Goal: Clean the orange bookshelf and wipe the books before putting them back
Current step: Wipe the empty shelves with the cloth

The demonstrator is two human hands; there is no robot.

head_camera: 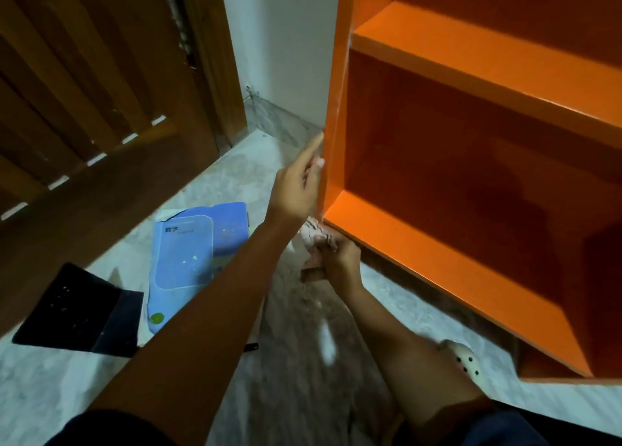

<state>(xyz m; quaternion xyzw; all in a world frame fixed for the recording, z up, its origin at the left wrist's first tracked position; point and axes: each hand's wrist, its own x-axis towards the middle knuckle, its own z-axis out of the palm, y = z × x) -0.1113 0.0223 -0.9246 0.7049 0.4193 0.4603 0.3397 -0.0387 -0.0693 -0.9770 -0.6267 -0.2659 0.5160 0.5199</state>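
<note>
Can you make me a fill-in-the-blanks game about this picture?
1. The bookshelf is painted ____.
2. The right hand holds a ____ at the shelf's bottom corner.
3. The blue books lie on the ____.
4. The left hand touches the shelf's outer ____.

Missing words: orange; cloth; floor; side
</note>
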